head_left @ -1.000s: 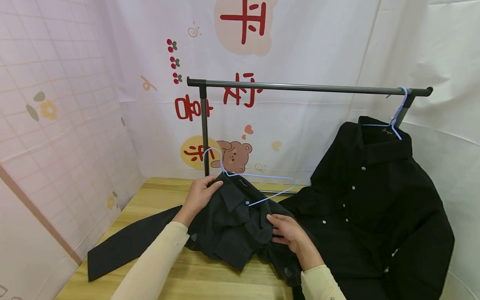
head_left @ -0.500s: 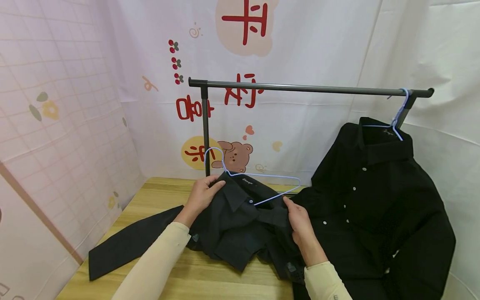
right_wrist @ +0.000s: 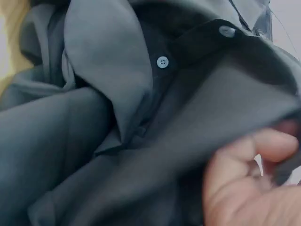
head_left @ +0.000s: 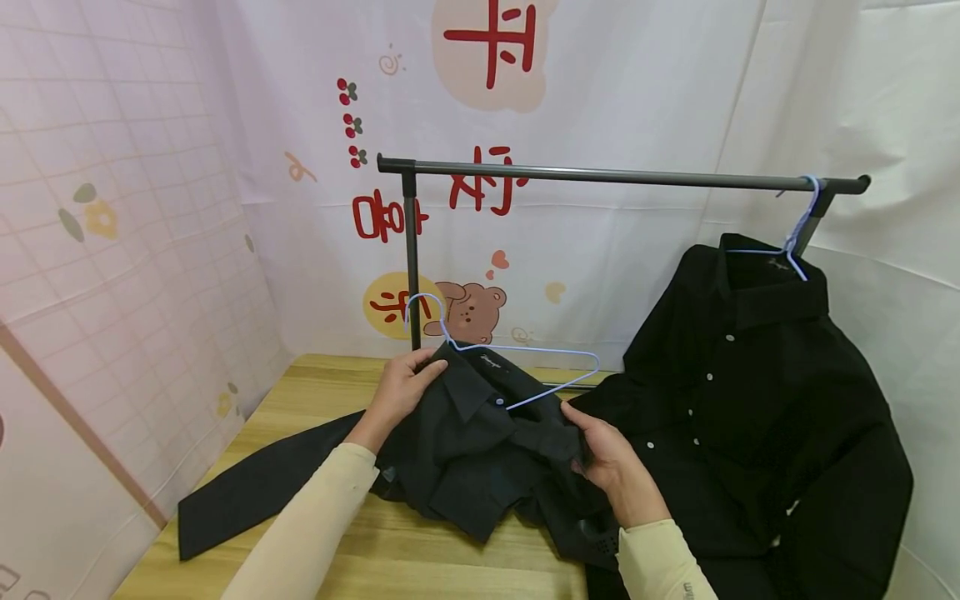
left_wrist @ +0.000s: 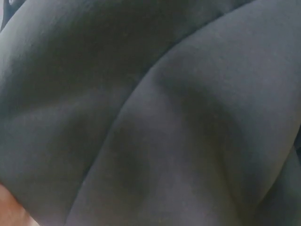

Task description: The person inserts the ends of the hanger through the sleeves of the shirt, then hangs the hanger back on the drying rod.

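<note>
A dark button-up shirt (head_left: 465, 450) lies bunched on the table, its collar raised. From its neck rises a light-blue wire hanger (head_left: 532, 347), its hook up and its right arm showing outside the cloth. My left hand (head_left: 397, 396) grips the shirt beside the collar, thumb in front. On the other side my right hand (head_left: 615, 467) holds the shirt's opening, thumb on top; in the right wrist view, curled fingers (right_wrist: 235, 165) pinch the cloth's edge near white buttons (right_wrist: 162, 62). Grey cloth (left_wrist: 155, 117) fills nearly the whole left wrist view.
Behind the shirt stands a dark metal clothes rack (head_left: 600, 174). At its right end a black shirt (head_left: 772, 400) hangs on another blue hanger (head_left: 795, 233). One sleeve (head_left: 262, 492) stretches left across the wooden table (head_left: 420, 558). A printed curtain (head_left: 637, 83) backs the scene.
My right hand has moved up and right, drawing the shirt's opening outward, then dropped slightly. My left hand keeps its hold, and the hanger has shifted only a little.
</note>
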Action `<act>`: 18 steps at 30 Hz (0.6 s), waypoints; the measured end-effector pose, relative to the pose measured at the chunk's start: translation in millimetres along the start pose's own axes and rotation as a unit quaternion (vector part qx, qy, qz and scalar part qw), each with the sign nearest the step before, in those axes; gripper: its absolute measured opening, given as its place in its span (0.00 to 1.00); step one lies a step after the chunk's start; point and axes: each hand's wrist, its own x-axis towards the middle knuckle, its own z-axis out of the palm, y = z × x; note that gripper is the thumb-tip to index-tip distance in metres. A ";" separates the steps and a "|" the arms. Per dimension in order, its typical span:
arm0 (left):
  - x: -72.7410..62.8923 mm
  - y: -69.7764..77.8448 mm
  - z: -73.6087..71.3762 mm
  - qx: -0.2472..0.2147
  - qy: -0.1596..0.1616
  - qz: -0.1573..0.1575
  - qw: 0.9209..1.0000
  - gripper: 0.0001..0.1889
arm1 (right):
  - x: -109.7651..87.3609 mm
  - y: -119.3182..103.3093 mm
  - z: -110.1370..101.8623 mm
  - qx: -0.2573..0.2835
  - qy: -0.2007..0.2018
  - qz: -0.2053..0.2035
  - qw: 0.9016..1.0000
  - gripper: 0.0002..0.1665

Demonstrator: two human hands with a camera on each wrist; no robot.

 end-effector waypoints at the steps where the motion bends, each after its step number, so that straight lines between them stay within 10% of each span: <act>1: -0.2 0.3 -0.3 0.000 -0.002 -0.002 1.000 0.10 | 0.1 0.5 -1.5 -0.014 -0.004 0.002 1.000 0.15; 5: -1.5 1.8 -0.7 0.010 -0.010 -0.001 1.000 0.11 | 0.1 3.5 -4.5 -0.193 0.065 -0.073 0.976 0.20; 8: -2.9 2.4 -0.1 0.018 -0.020 0.011 1.000 0.12 | 1.5 6.9 -4.6 -0.357 0.173 -0.165 0.903 0.21; 12: -4.0 1.7 1.6 0.023 -0.039 0.036 0.998 0.12 | 5.5 10.7 -3.6 -0.437 0.281 -0.261 0.813 0.14; 18: -3.8 -1.6 1.3 0.059 -0.049 0.087 0.993 0.13 | 6.7 11.6 -5.1 -0.442 0.313 -0.287 0.790 0.12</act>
